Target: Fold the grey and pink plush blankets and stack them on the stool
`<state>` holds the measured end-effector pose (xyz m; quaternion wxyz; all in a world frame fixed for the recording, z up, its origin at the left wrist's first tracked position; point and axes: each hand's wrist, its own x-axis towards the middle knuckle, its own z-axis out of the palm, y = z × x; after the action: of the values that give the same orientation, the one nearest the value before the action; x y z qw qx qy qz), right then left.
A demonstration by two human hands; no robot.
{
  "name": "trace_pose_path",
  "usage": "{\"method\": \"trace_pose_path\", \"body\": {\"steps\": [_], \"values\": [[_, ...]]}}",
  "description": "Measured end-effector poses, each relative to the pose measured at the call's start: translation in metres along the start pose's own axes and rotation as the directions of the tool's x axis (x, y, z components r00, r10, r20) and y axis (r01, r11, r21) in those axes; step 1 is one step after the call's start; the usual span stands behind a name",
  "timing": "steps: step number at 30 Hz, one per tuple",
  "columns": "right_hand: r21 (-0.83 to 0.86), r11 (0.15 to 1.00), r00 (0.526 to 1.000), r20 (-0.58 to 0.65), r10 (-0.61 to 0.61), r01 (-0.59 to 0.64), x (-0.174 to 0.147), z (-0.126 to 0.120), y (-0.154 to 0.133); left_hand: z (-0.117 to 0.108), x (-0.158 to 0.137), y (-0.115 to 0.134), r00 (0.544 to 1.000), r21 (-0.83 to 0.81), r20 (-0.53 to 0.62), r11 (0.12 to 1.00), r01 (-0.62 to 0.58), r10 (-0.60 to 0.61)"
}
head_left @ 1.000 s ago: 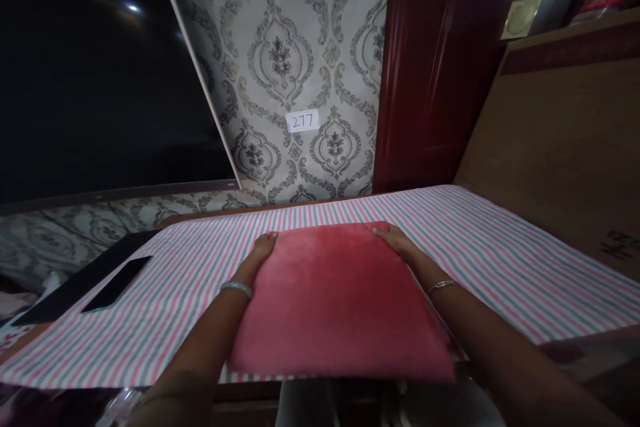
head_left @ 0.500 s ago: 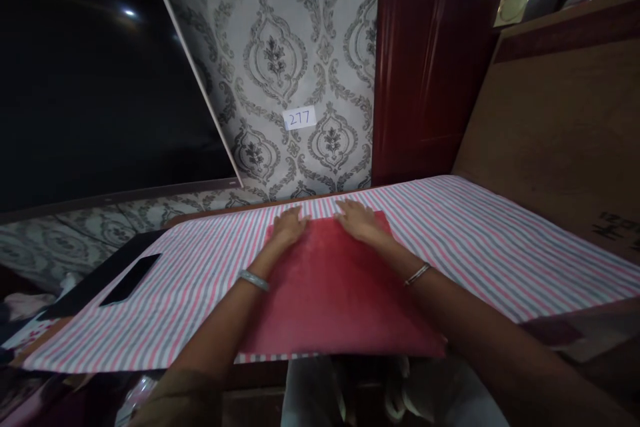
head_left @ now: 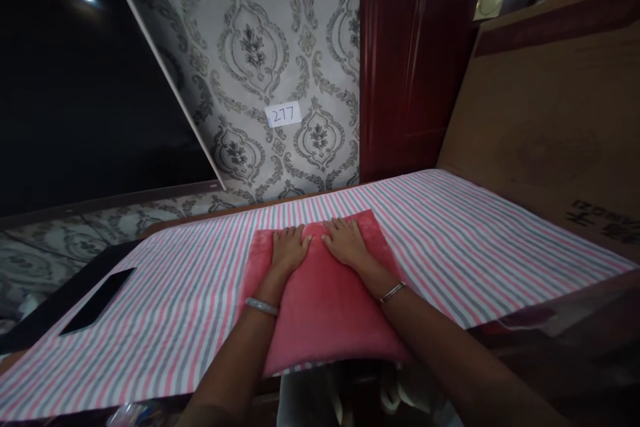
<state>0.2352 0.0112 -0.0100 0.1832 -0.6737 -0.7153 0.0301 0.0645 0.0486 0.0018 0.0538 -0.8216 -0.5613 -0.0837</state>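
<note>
A pinkish-red plush cloth [head_left: 335,307] lies flat on the striped tablecloth [head_left: 190,293], its near edge at the table's front. My left hand [head_left: 290,248] rests palm down near the cloth's far left part, fingers stretched out. Beside it, my right hand [head_left: 345,240] lies flat on the far part of the same cloth, fingers spread. The two thumbs point toward each other with a small gap between them. Neither hand grips anything. Each wrist wears a bracelet.
A black phone [head_left: 97,300] lies on the left of the table. Behind stand a large dark screen [head_left: 90,93] and a patterned wall with a paper label [head_left: 283,114] reading 277. A big cardboard box [head_left: 550,113] stands at the right.
Both hands have come slightly back from the cloth's far edge, so more of that edge shows. The view has shifted, and the cloth's near right corner is now behind my right forearm.
</note>
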Motion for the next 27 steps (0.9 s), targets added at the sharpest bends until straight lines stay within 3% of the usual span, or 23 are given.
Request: {"method": "trace_pose_path", "body": {"steps": [7,13,16,19,23,27], "values": [[-0.056,0.985,0.987,-0.008,0.162,-0.162,-0.001,-0.007,0.017,0.004,-0.001,-0.002,1.0,-0.024,-0.004,1.0,0.004,-0.004],[-0.124,0.972,0.98,0.012,0.2,-0.197,-0.004,-0.016,0.039,0.003,-0.002,-0.003,1.0,-0.086,-0.002,0.996,0.011,-0.011],[-0.136,0.967,0.974,0.04,0.222,-0.215,-0.004,-0.03,0.031,0.006,-0.001,-0.006,0.998,-0.185,-0.019,0.981,0.051,-0.055],[-0.129,0.98,0.988,0.014,0.154,-0.151,-0.003,-0.039,0.003,0.01,0.0,-0.009,0.995,-0.269,-0.039,0.96,0.083,-0.097],[-0.053,0.996,0.995,0.075,-0.068,0.073,-0.007,-0.025,-0.036,0.011,0.0,-0.011,0.995,-0.225,-0.056,0.972,0.065,-0.08],[-0.009,0.994,0.988,0.114,-0.104,0.106,-0.011,-0.004,-0.035,0.006,0.0,-0.009,0.997,-0.157,-0.041,0.986,0.056,-0.063]]}}
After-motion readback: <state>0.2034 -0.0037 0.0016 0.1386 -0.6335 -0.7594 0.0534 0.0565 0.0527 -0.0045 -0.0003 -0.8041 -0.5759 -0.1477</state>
